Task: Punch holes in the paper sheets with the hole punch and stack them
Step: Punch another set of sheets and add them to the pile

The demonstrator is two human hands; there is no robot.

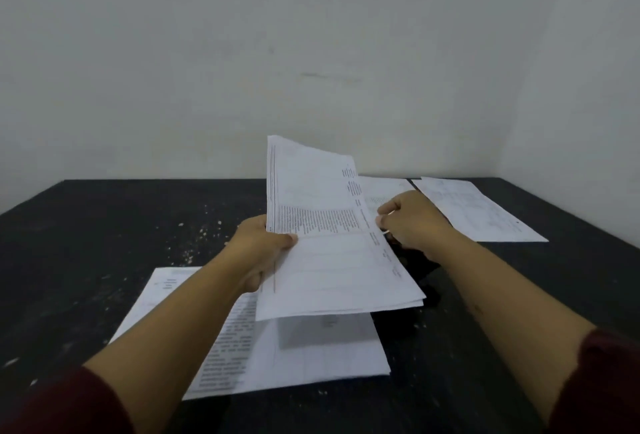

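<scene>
A thin bundle of printed paper sheets (pixel 332 246) is held tilted above the black table, its far end raised. My left hand (pixel 259 246) grips its left edge, thumb on top. My right hand (pixel 412 219) sits at the bundle's right edge with fingers curled; whether it pinches the paper or presses the thing below is unclear. Under that hand and the bundle lies a dark shape, likely the hole punch (pixel 415 267), mostly hidden. A stack of printed sheets (pixel 311 354) lies flat on the table below the bundle.
Two more printed sheets (pixel 478 208) lie at the back right of the black table (pixel 104 232). Small pale paper specks (pixel 201 232) dot the table left of centre. A bare wall stands right behind the table; another closes the right side.
</scene>
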